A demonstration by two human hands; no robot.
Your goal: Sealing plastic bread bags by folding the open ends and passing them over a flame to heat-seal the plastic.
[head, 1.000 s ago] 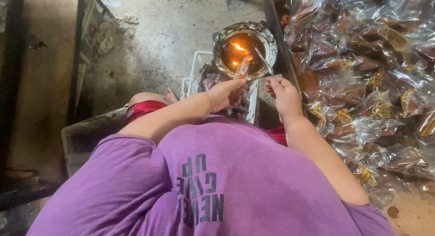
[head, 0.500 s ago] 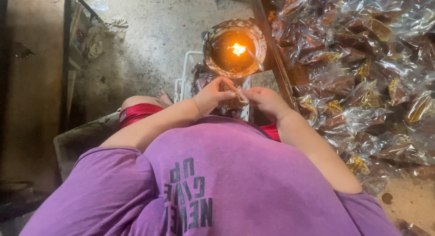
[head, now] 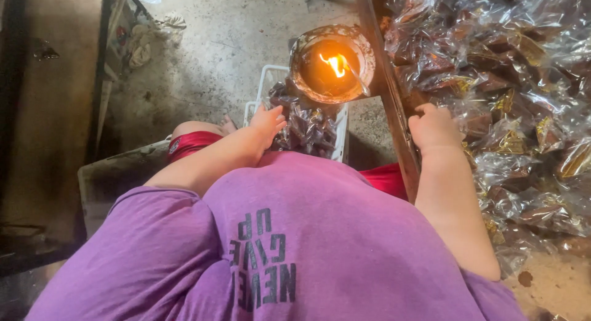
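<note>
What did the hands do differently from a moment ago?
Both hands were together near the flame, pinching a small clear packet. Now they have parted: the left hand dropped onto the white basket of packets, and the right hand moved out to the heap of wrapped packets. The lamp burns as before.

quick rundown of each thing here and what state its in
lamp bowl: lit, flame burning in the middle
white basket: filled with wrapped packets
left hand: open, resting over the basket's packets
right hand: curled at the edge of the packet pile, nothing visibly held
pile of clear-wrapped packets: heaped loose on the right
wooden board edge: runs between lamp and pile
</note>
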